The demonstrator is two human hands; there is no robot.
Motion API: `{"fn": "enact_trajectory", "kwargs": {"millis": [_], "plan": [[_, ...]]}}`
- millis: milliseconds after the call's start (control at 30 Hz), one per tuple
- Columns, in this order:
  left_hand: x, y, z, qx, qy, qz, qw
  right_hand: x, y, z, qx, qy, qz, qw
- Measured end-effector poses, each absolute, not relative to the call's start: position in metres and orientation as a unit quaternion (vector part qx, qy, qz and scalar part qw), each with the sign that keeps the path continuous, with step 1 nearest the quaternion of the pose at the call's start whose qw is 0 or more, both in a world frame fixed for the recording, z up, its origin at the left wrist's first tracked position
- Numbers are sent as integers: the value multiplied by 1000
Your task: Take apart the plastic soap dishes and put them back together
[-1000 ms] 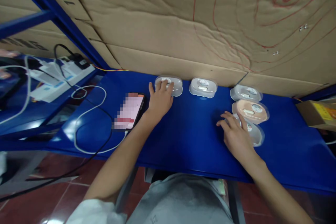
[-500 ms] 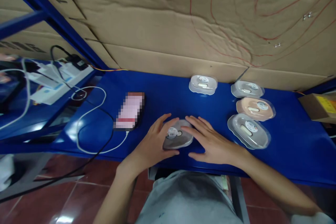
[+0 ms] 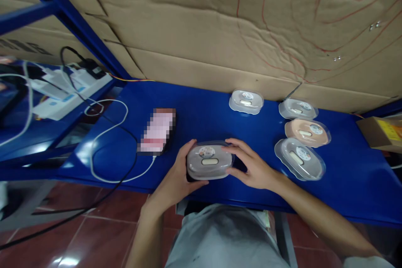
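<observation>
A grey plastic box (image 3: 205,169) with a clear cover, a round label and a pale oval tab is between my hands, near the front edge of the blue shelf. My left hand (image 3: 180,171) wraps round its left end, thumb at the near side and fingertips at the far corner. At the right end my right hand (image 3: 249,165) grips it between thumb and fingers. The undersides of the fingers are hidden. Nearest to the right hand lies a similar grey box (image 3: 298,163), tilted against a peach-coloured one (image 3: 307,132).
Farther back are two more such boxes, one at the back right (image 3: 298,109) and one near the cardboard wall (image 3: 246,102). A phone (image 3: 157,130) on a white cable lies left. Beyond it is a power strip (image 3: 72,96). A cardboard carton (image 3: 380,134) stands right.
The box between my hands has turned until its long side runs left to right, and its label is uncovered. My right fingers have moved off its top and closed on its right end.
</observation>
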State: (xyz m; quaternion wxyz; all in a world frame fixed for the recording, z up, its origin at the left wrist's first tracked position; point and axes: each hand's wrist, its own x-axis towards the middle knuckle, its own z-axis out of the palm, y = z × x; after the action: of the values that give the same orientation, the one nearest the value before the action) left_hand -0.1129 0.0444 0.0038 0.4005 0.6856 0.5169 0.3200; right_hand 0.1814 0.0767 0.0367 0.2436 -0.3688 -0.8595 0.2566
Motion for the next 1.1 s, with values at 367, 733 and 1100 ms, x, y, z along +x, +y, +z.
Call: {"fn": "enact_trajectory", "kwargs": {"millis": [367,733,1100], "plan": [[-115,38,9,751,521,272,302,173,121,19,-513,-798,181,259],[-105,35,-1,670,531,361,372,164,88,34,-306,-877,257,268],[-108,37,2,588,529,392,470,157,82,29,-318,-867,242,297]]}}
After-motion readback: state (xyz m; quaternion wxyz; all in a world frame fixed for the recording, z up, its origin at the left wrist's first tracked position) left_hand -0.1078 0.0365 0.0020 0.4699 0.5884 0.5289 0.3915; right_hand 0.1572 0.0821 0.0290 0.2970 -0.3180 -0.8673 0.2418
